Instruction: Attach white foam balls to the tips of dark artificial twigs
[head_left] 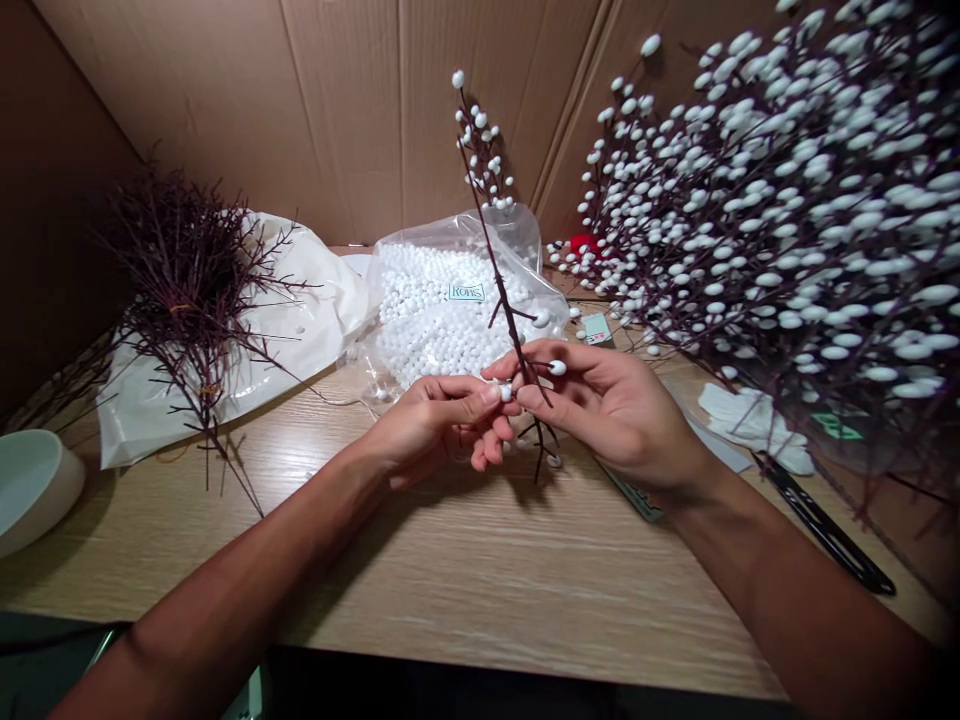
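In the middle of the head view my right hand [600,400] pinches a dark brown artificial twig [501,280] between thumb and fingers. The twig stands tilted, its long bare tip pointing up. A few white berries, such as this white berry [557,368], sit on its side shoots. My left hand [457,415] is closed at the twig's left side, thumb and finger pinching a small white berry [505,391] against my right fingertips. Behind both hands lies a clear plastic bag [420,340] full of loose white berries.
Bundled bare twigs [180,290] lie on a white plastic bag [300,300] at left, near a white bowl [34,490]. A large mass of berried branches [780,220] fills the right. Below it are a black-handled tool [825,525] and crumpled white material [754,420]. Cardboard [337,110] stands behind.
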